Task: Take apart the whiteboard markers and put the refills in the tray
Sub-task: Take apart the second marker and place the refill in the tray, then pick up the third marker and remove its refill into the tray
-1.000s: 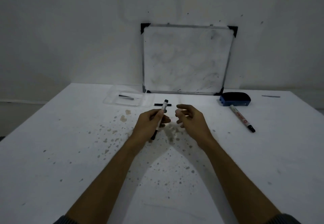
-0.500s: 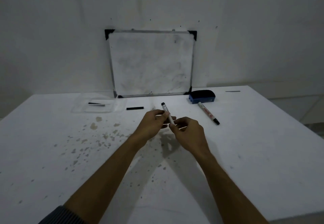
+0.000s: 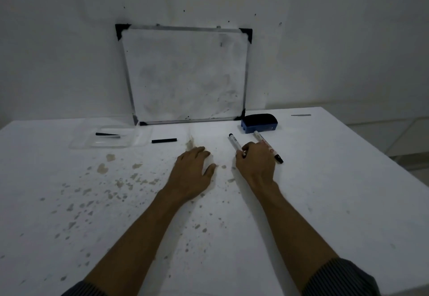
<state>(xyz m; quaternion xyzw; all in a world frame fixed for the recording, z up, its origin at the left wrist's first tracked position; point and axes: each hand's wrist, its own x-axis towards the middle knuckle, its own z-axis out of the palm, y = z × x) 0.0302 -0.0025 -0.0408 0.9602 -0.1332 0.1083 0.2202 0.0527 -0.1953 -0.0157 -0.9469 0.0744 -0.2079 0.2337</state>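
Head view: my right hand (image 3: 255,163) pinches a white marker (image 3: 235,143) near its lower end, black tip pointing away — my left hand (image 3: 193,172) lies flat and spread on the stained table (image 3: 336,191), holding nothing. Just right sits a second marker (image 3: 277,156). One dark refill (image 3: 108,134) lies in the clear tray (image 3: 79,143); a black cap (image 3: 164,140) lies beside it.

Bare table (image 3: 336,179) right of hands; black cap (image 3: 164,140) lies between tray (image 3: 139,141) and left hand (image 3: 192,172).

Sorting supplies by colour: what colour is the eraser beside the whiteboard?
Dark blue eraser, seen in the head view.
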